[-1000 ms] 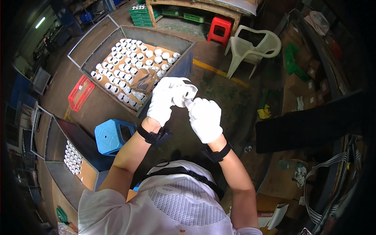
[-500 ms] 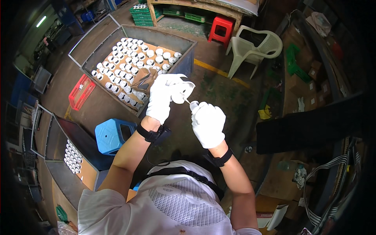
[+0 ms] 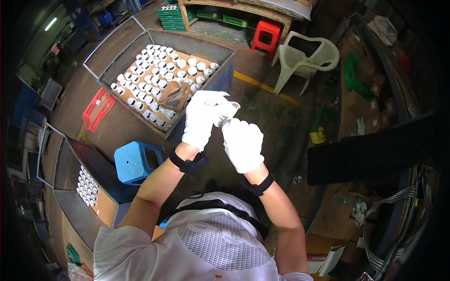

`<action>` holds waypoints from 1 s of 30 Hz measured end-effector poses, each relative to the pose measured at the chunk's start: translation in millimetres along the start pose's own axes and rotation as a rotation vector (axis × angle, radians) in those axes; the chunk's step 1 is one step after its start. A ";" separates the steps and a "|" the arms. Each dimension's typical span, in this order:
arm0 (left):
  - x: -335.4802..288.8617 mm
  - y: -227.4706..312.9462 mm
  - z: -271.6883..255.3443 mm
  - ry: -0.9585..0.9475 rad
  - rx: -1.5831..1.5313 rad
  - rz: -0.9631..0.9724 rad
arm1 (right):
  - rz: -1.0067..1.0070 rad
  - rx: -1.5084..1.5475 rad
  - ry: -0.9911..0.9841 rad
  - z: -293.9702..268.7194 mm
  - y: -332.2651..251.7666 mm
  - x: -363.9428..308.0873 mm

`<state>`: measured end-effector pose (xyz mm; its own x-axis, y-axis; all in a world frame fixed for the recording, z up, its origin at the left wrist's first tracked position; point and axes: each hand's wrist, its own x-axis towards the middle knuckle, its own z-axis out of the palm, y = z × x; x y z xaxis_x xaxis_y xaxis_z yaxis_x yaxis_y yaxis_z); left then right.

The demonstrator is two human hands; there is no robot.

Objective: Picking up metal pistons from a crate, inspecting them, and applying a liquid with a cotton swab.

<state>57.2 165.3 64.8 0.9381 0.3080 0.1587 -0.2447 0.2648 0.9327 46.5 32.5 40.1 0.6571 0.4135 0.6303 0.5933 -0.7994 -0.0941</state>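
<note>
My gloved left hand (image 3: pixel 201 117) is closed around a small silvery-white piston (image 3: pixel 230 109), its open, hollow side turned toward my right hand. My right hand (image 3: pixel 243 145), also in a white glove, forms a fist right against the piston's lower edge. It grips a thin hand tool whose tip and handle are now mostly hidden by the glove. Beyond my left hand, a large grey metal bin (image 3: pixel 190 41) holds rows of similar pistons (image 3: pixel 192 71) with dark bands, standing on brown cardboard. A torn cardboard piece (image 3: pixel 172 95) with dark strips lies among them.
A blue stool (image 3: pixel 129 161) stands at left, near a red crate (image 3: pixel 98 110) and a second bin with pistons (image 3: pixel 87 186). A pale plastic chair (image 3: pixel 300 58) and red stool (image 3: pixel 266 36) are at the far right. A cluttered bench (image 3: pixel 335 220) runs along the right.
Both hands have come closer together; the right moved slightly left and up, the left slightly right. The piston has tilted, and the tool's thin shaft, visible before, is now hidden.
</note>
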 end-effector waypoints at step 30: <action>5.0 -6.3 -0.2 -0.141 0.131 0.067 | -0.062 0.005 -0.008 -6.6 4.2 7.1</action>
<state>63.3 165.3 59.6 0.9480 0.1872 0.2573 -0.2827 0.1241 0.9512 50.7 29.2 49.2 0.6226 0.4661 0.6286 0.6356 -0.7698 -0.0586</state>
